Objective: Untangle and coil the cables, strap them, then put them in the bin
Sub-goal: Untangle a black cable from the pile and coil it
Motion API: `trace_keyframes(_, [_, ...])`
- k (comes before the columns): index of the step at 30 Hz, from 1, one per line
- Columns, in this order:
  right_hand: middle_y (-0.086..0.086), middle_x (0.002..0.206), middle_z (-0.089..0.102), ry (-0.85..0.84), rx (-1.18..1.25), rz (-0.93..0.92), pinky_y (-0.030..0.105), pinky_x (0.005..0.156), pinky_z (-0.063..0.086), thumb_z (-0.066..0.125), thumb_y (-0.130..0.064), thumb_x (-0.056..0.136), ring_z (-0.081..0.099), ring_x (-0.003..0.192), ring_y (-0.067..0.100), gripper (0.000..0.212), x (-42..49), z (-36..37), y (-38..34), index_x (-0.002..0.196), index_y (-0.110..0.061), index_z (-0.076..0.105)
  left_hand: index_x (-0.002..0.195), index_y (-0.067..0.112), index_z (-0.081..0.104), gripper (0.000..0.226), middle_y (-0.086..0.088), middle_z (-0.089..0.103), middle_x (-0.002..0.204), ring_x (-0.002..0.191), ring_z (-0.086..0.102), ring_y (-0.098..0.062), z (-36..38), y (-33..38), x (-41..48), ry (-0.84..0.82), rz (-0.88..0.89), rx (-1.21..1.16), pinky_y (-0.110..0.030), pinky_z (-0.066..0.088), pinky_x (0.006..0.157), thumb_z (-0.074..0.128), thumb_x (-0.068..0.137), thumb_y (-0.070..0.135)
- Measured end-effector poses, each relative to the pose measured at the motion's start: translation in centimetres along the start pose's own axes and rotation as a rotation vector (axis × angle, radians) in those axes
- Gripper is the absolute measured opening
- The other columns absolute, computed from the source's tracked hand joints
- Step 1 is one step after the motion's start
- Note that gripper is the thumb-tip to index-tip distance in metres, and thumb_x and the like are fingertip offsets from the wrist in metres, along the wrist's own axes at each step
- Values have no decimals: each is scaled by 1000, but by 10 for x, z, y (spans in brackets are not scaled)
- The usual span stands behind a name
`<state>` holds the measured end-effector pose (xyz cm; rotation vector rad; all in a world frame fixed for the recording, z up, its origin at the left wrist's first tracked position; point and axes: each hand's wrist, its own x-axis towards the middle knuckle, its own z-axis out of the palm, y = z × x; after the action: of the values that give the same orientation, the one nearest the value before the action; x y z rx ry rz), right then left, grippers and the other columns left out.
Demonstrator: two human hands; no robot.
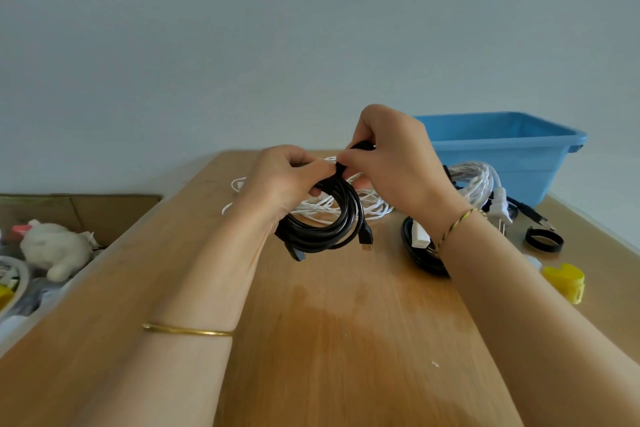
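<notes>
Left hand (pixel 284 177) grips the top of a coiled black cable (pixel 325 222), held above the table (pixel 329 322). Right hand (pixel 391 156) pinches a black strap (pixel 362 146) at the coil's top. Blue bin (pixel 502 149) stands behind, at the table's far right.

Black cable coil (pixel 325 222), white cable (pixel 363 206), blue bin (pixel 502 152), yellow clip (pixel 566 281).

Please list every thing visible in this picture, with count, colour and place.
table: one, brown wood, foreground
cable coil: one, black, centre, held up
strap: one, black, at the coil's top
loose cable: one, white, on table behind coil
bin: one, blue, far right
bundled cable: one, white, beside bin
second coil: one, black, under right wrist
strap ring: one, black, right table edge
yellow object: one, yellow, right edge
plush toy: one, white, left of table
left hand: one, grips the coil
right hand: one, pinches the strap
</notes>
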<state>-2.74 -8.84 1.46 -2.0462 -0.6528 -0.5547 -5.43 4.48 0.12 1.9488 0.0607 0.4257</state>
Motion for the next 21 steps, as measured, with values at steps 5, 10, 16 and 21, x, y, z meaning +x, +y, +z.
trace_keyframes(5, [11,73,64,42,-17,1,47,69,53,71,-9,76,65,73,28,22,-3,0,-2,69,-8,50,81,9,68,13,0,60,63,31,44,3,-2,-1,1,-9,51,-10,-6,29,36,63,90,17])
trace_keyframes(10, [-1,66,60,93,-79,-38,38,63,51,74,-19,74,59,68,19,21,-5,-1,-10,69,-10,56,75,13,64,21,-3,61,66,32,45,2,-4,2,1,-19,40,-103,-8,32,37,59,93,21])
trace_keyframes(16, [-3,75,60,12,-267,-124,37,65,48,73,-24,72,57,71,18,18,-7,7,-14,71,-12,59,69,12,63,29,-7,56,65,30,36,-2,-5,-1,4,-23,-61,-194,-12,30,35,61,93,28])
trace_keyframes(21, [-1,87,58,-91,-355,-200,41,70,49,74,-26,75,57,76,20,22,-4,5,-11,72,-8,63,56,16,57,39,-2,36,49,31,29,-7,-5,-2,4,-46,-146,-238,-13,26,35,63,91,31])
